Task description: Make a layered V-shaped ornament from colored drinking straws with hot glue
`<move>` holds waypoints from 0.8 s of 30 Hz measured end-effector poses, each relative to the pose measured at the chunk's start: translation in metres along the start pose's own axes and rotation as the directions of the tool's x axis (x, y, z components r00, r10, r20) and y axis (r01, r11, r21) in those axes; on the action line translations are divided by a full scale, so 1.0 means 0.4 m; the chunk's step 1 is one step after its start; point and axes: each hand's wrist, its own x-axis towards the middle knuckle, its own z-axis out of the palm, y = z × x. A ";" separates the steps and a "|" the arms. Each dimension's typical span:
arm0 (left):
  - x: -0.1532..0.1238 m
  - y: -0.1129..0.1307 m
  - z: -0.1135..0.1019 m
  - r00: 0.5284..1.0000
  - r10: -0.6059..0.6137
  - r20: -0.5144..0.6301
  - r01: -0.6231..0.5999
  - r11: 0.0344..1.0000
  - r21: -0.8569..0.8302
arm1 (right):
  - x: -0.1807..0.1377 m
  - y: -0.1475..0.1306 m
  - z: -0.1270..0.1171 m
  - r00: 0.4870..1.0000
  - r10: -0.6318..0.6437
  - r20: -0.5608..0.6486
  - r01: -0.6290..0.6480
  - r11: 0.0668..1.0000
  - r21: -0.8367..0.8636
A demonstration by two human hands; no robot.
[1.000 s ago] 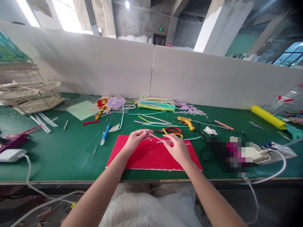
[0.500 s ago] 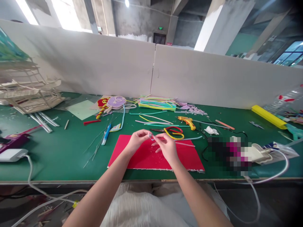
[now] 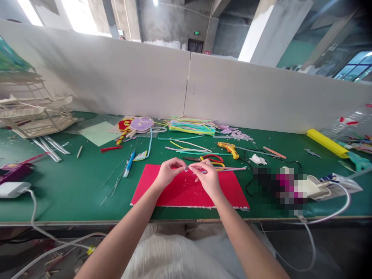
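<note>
My left hand [image 3: 171, 173] is closed in a pinch, with a small pale-blue piece [image 3: 186, 169] showing at its fingertips. Close on the right, my right hand [image 3: 207, 177] also pinches with thumb and forefinger, almost touching that piece; what it grips is too small to make out. Its other fingers are curled below. Both hands hover over a red board [image 3: 180, 197]. From behind my right hand a thin pink strip and a light-blue strip [image 3: 236, 169] stick out to the right; whether I hold either is hidden. Red-and-yellow handled scissors [image 3: 213, 158] lie just beyond.
A yellow glue gun [image 3: 229, 149] lies behind the right hand, beside a white lump [image 3: 258, 159]. A blue pen-like tool [image 3: 129, 164] and thin wires lie left. Coloured fuzzy strips [image 3: 192, 127] are piled at the back, near a purple lollipop-like piece [image 3: 141, 124]. A partition [image 3: 116, 77] stands behind.
The fingertips have come closer together around the small piece, which shows less. The pink strip at the right has shifted up and lies along the light-blue one.
</note>
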 end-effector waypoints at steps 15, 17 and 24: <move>-0.012 0.014 0.003 0.994 0.106 -0.003 -0.101 0.956 0.277 | -0.008 0.012 -0.005 1.000 0.030 0.003 -0.030 0.999 -0.030; -0.012 0.012 0.001 0.995 0.096 -0.004 -0.091 0.955 0.283 | -0.010 0.011 -0.004 0.999 0.036 0.009 -0.035 0.999 -0.030; -0.011 0.003 -0.004 0.998 0.035 0.061 -0.051 0.957 0.287 | 0.016 0.027 -0.034 0.984 -0.011 0.178 0.017 0.999 -0.035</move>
